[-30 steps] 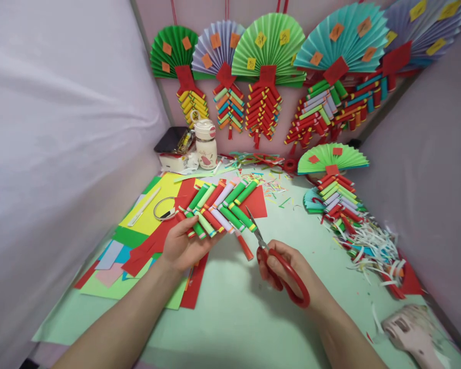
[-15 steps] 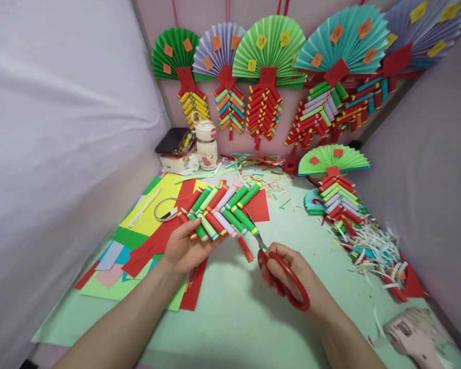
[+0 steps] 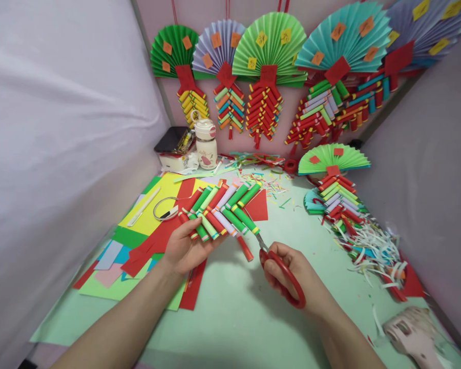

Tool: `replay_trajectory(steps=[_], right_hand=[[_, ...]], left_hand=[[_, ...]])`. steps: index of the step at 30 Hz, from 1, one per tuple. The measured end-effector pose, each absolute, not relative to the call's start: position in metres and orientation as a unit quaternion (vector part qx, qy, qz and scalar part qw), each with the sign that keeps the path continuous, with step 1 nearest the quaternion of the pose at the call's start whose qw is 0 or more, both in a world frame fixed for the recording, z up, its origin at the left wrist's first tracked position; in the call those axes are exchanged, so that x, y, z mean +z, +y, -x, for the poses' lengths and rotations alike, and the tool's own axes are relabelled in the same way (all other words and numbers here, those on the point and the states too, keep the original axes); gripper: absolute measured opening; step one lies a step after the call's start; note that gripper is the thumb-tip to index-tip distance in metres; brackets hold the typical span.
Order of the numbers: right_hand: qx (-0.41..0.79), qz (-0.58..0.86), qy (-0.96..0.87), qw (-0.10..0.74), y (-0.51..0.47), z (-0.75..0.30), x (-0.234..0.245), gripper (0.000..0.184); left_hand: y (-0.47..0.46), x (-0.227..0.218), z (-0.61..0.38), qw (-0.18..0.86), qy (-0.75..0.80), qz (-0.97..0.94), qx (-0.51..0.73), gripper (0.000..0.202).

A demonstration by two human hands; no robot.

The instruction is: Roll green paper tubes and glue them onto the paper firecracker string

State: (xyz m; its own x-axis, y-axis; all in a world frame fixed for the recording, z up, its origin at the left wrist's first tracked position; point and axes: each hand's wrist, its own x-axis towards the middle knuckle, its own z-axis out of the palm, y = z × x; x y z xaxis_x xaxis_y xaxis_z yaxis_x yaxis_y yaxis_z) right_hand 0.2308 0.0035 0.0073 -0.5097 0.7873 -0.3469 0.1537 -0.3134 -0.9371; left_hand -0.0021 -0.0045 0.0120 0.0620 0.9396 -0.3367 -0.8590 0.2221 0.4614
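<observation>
My left hand [image 3: 184, 249] is closed on a paper firecracker string [image 3: 221, 210], two rows of rolled red, green and lilac tubes held a little above the table. My right hand [image 3: 292, 271] grips red-handled scissors [image 3: 278, 261], fingers through the loops. The blades point up-left and their tips reach the lower right end of the tube bundle, beside a dangling red tube [image 3: 245, 247].
Coloured paper sheets [image 3: 149, 225] lie at the left with a white knife and a tape ring [image 3: 165, 207]. A finished fan-and-firecracker piece [image 3: 334, 179] and paper shreds [image 3: 372, 248] lie at the right. A glue gun [image 3: 415, 333] sits near right. Fans hang on the back wall; a cup [image 3: 206, 145] stands below.
The scissors have moved up-left, so the blade tips now sit at the bundle's lower right end. My left hand and the bundle have barely shifted.
</observation>
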Motion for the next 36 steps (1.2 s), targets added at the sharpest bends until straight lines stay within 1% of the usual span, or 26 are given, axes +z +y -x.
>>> replay_trajectory(steps=[7,12,18,22,28,36], right_hand=[[0.677,0.452,-0.535,0.224,0.004,-0.23,0.008,0.043],[0.667,0.451,-0.552,0.217,0.005,-0.233,0.006,0.042],[0.681,0.403,-0.574,0.212,0.009,-0.241,0.004,0.039],[0.691,0.369,-0.584,0.212,0.01,-0.244,0.003,0.036],[0.732,0.298,-0.577,0.207,0.008,-0.244,0.006,0.04],[0.713,0.297,-0.608,0.185,0.018,-0.258,0.008,0.037]], left_hand=[[-0.003,0.013,0.002,0.721,0.304,-0.047,0.621,0.036],[0.0,0.014,0.001,0.708,0.328,-0.006,0.625,0.033],[0.002,0.011,0.003,0.719,0.292,-0.003,0.631,0.028],[0.001,0.005,0.006,0.721,0.295,-0.014,0.627,0.027],[0.001,-0.001,0.01,0.733,0.273,-0.063,0.619,0.03],[0.0,0.0,0.009,0.738,0.257,-0.059,0.62,0.03]])
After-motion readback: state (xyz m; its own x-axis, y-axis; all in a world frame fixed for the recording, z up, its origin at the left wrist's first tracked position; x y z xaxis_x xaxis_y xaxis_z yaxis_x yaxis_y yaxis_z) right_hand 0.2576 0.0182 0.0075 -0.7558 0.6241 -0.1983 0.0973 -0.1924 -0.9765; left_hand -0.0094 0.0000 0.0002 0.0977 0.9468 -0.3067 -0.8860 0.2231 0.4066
